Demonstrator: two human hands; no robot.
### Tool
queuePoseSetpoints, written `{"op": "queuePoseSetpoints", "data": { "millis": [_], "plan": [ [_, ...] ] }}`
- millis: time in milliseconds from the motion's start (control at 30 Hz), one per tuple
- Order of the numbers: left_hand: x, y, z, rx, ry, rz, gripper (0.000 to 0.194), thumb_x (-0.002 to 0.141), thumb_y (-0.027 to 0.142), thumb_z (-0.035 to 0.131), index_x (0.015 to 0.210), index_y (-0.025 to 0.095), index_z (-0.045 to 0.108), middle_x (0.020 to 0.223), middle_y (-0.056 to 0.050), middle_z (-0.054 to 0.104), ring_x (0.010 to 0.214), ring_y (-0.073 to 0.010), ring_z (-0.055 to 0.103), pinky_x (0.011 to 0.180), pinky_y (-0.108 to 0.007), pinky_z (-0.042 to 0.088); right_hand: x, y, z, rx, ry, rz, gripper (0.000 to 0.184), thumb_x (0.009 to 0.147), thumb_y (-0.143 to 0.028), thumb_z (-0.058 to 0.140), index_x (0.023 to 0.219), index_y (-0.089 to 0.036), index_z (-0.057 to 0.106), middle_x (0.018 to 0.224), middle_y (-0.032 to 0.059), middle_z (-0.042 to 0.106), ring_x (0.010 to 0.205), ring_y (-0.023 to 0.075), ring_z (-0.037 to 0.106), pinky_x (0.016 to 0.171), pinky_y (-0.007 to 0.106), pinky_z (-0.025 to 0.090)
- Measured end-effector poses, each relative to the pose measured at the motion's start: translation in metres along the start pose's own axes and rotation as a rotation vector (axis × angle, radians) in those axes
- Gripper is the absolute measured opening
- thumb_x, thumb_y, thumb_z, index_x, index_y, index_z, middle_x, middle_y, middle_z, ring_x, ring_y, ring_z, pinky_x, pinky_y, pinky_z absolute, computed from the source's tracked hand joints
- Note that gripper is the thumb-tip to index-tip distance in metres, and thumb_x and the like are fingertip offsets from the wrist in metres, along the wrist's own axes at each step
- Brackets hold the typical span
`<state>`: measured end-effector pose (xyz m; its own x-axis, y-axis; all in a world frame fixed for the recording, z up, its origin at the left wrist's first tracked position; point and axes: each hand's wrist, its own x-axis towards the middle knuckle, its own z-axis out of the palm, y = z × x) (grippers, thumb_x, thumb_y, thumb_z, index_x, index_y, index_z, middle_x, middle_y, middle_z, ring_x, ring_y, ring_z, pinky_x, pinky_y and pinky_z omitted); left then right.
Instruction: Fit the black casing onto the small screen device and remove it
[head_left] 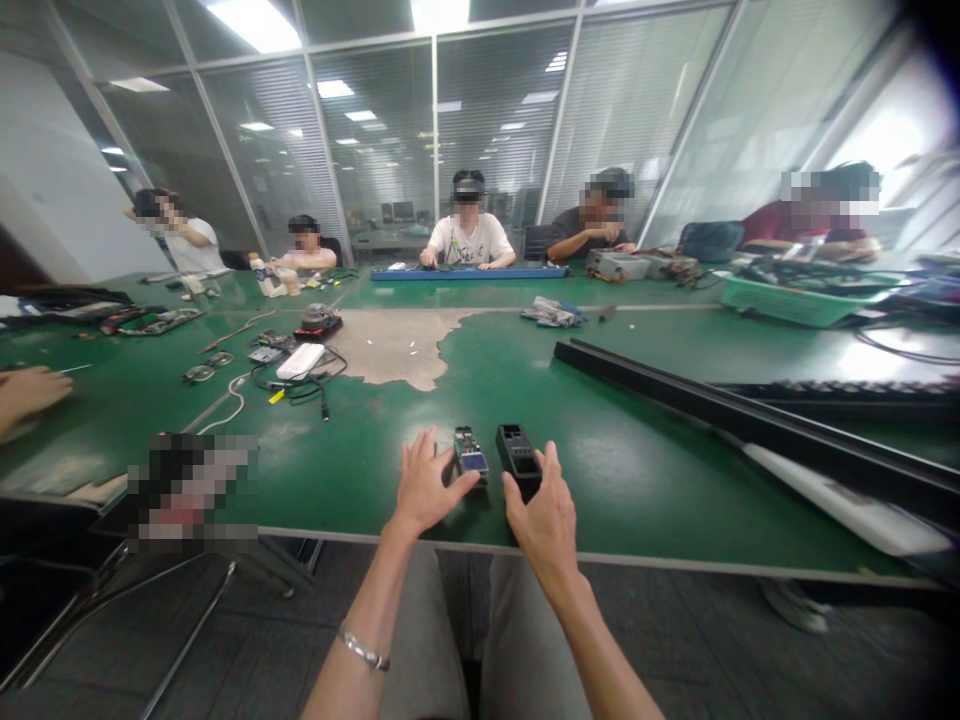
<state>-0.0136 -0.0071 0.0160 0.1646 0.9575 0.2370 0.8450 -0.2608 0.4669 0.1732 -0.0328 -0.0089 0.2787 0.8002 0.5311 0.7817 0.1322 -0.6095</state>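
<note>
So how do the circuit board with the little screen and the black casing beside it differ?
The circuit board shows green, exposed parts, while the black casing is a dark shell with rectangular openings. The circuit board carries a bluish screen; the black casing shows none. The circuit board is by the left hand, the black casing by the right hand. Both are longer than wide and sit at the green table.
</note>
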Motion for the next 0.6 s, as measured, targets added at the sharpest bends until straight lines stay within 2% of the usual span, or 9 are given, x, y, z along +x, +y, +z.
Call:
{"op": "queuePoseSetpoints", "data": {
  "millis": [267,367,467,533,600],
  "plan": [
    [0.001,0.0,0.0,-0.008,-0.047,0.013,0.066,0.089,0.071,0.04,0.135,0.027,0.057,0.161,-0.01,0.021,0.149,-0.0326,0.015,0.118,-0.059,0.005,-0.001,0.001,0.002,0.014,0.011,-0.007,0.078,0.091,-0.043,0.049,0.153,-0.007,0.019,0.139,0.0229,0.052,0.124,0.0326,0.053,0.1,0.049,0.045],
    [0.001,0.0,0.001,-0.014,-0.045,0.019,0.067,0.089,0.072,0.038,0.134,0.026,0.057,0.162,-0.009,0.019,0.149,-0.0316,0.014,0.119,-0.058,0.004,-0.002,0.002,0.004,0.003,0.029,-0.02,0.08,0.09,-0.045,0.052,0.153,-0.007,0.02,0.144,0.0239,0.046,0.129,0.0334,0.049,0.104,0.051,0.042],
    [0.002,-0.002,0.003,-0.047,-0.023,0.003,0.071,0.089,0.073,0.037,0.136,0.023,0.055,0.161,-0.011,0.02,0.149,-0.0304,0.012,0.119,-0.056,0.004,-0.002,0.002,0.003,0.018,0.012,-0.024,0.08,0.089,-0.045,0.053,0.153,-0.007,0.02,0.141,0.0232,0.05,0.126,0.0329,0.051,0.102,0.05,0.044],
    [0.003,-0.005,0.006,-0.109,0.011,-0.044,0.074,0.091,0.071,0.033,0.142,0.019,0.047,0.161,-0.013,0.02,0.15,-0.0278,0.012,0.12,-0.052,0.004,0.0,0.0,-0.001,0.036,0.004,0.008,0.078,0.089,-0.044,0.053,0.152,-0.008,0.023,0.137,0.0219,0.055,0.122,0.0322,0.055,0.1,0.05,0.046],
    [0.004,-0.008,0.009,-0.206,0.049,-0.116,0.076,0.094,0.067,0.027,0.15,0.017,0.033,0.161,-0.013,0.018,0.15,-0.0244,0.01,0.121,-0.048,0.006,0.004,-0.008,-0.008,0.069,0.019,0.06,0.078,0.089,-0.046,0.054,0.151,-0.009,0.026,0.132,0.0202,0.059,0.118,0.0315,0.058,0.098,0.049,0.047]
  ]
}}
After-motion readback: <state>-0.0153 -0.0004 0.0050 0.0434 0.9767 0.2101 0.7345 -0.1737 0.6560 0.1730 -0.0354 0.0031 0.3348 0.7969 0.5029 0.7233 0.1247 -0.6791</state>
